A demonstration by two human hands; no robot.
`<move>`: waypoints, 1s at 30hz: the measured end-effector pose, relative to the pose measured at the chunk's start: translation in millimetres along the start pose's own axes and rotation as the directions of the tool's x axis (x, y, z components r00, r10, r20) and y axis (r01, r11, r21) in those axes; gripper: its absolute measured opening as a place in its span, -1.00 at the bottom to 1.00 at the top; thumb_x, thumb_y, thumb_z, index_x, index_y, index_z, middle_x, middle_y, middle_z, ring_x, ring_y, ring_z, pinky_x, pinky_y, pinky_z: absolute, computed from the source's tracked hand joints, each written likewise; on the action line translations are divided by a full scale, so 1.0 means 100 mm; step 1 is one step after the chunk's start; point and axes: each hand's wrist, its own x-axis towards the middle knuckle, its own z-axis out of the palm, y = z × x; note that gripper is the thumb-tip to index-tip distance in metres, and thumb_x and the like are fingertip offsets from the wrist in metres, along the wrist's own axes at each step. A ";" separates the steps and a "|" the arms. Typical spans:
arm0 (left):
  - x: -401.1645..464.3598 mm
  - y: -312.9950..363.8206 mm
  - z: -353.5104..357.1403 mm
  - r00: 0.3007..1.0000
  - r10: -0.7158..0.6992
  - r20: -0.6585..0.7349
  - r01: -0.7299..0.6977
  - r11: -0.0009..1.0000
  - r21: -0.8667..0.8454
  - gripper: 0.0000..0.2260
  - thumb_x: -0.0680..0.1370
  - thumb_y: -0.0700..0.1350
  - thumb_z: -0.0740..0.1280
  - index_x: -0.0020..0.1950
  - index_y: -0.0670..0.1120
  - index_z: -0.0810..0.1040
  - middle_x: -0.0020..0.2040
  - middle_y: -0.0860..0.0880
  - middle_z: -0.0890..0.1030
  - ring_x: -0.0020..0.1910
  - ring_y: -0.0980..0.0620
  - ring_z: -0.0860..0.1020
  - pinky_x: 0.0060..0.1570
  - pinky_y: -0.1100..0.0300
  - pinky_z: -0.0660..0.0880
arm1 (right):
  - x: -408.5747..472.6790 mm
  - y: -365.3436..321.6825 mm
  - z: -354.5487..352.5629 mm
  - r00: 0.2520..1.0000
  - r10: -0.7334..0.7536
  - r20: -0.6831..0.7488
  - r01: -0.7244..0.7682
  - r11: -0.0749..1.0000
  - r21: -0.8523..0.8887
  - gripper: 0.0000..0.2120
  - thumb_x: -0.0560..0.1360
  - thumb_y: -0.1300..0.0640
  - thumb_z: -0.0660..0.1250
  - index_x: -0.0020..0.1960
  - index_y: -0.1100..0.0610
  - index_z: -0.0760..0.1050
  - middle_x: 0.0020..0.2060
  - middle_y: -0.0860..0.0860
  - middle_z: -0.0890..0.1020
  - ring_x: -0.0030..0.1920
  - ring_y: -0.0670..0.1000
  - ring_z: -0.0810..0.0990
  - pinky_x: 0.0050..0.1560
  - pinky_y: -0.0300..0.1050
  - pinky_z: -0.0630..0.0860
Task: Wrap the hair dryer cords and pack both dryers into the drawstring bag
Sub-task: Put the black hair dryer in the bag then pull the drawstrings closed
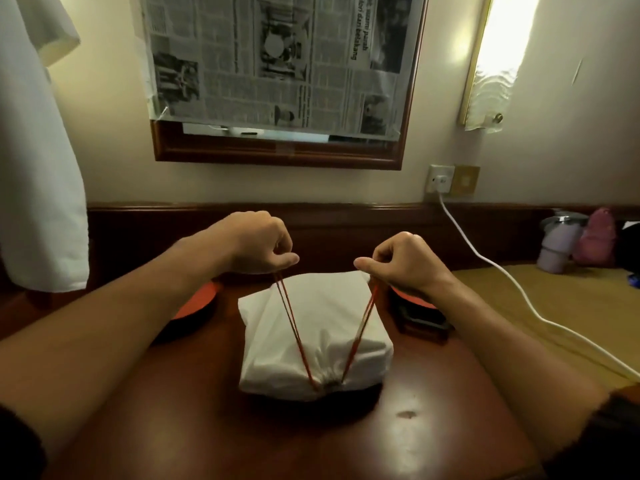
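Fingers [277,249] of the left hand [254,242] curled tight, thumb pressed to forefinger, pinching one doubled run of thin red drawstring cord [292,332]; fingers of the right hand [401,263] curled likewise, pinching the other run, both runs taut and slanting down and inward. Nearest of all, the gathered mouth of the white cloth drawstring bag [311,317], puckered almost shut where the two cord runs meet at its near edge. Bag lying full and blocky on the glossy reddish-brown wooden table [433,410], between the two forearms. Dryers nowhere in sight, so presumably inside the bag with cords wrapped, though not verifiable through the cloth. Task judged nearly finished: packing done, mouth cinched, perhaps a last tug or a knot left. Beyond the bag, partly under each wrist, a round red-and-black dish-like object on either side, too hidden to identify, and a dark flat item just beside the right one. Farther right, a white power cable [502,271] running across a tan surface up to a white wall socket [440,178]. At the far right edge, a lilac tumbler [557,251] and a pink soft object [597,237] side by side. On the far wall, a dark wood frame [277,154] covered with taped newspaper, a white towel [38,150] hanging at left, a lit wall lamp [495,60] at right.
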 end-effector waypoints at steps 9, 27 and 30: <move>1.05 -0.56 0.73 0.999 0.017 -0.050 -0.015 0.999 0.040 -0.72 0.63 0.11 0.23 -0.12 0.03 0.64 -0.39 0.15 0.54 -0.40 0.19 0.52 -0.33 0.31 0.43 | 1.09 0.46 0.45 0.992 -0.060 0.108 0.066 0.996 -0.055 -0.64 0.54 -0.05 0.42 -0.39 0.05 0.59 -0.45 -0.01 0.65 -0.39 -0.08 0.63 -0.24 -0.17 0.62; 1.70 -1.11 2.34 0.953 -0.292 0.076 0.299 0.886 -0.355 -0.70 0.63 0.09 0.24 -0.23 0.03 0.58 -0.34 0.04 0.60 -0.34 0.11 0.57 -0.32 0.16 0.46 | 1.82 1.19 1.69 0.929 0.100 0.356 -0.105 0.994 -0.004 -0.65 0.59 -0.17 0.29 -0.23 -0.01 0.64 -0.31 -0.03 0.68 -0.22 -0.06 0.67 -0.11 -0.10 0.61; 1.60 -1.14 2.18 0.918 -0.396 -0.036 0.351 0.850 -0.392 -0.71 0.67 0.07 0.15 -0.17 0.04 0.54 -0.29 0.04 0.58 -0.32 0.10 0.56 -0.31 0.15 0.46 | 1.79 1.13 1.54 0.951 0.097 0.295 -0.112 0.993 0.034 -0.71 0.63 -0.11 0.25 -0.13 -0.02 0.65 -0.23 -0.08 0.69 -0.14 -0.11 0.66 -0.04 -0.16 0.59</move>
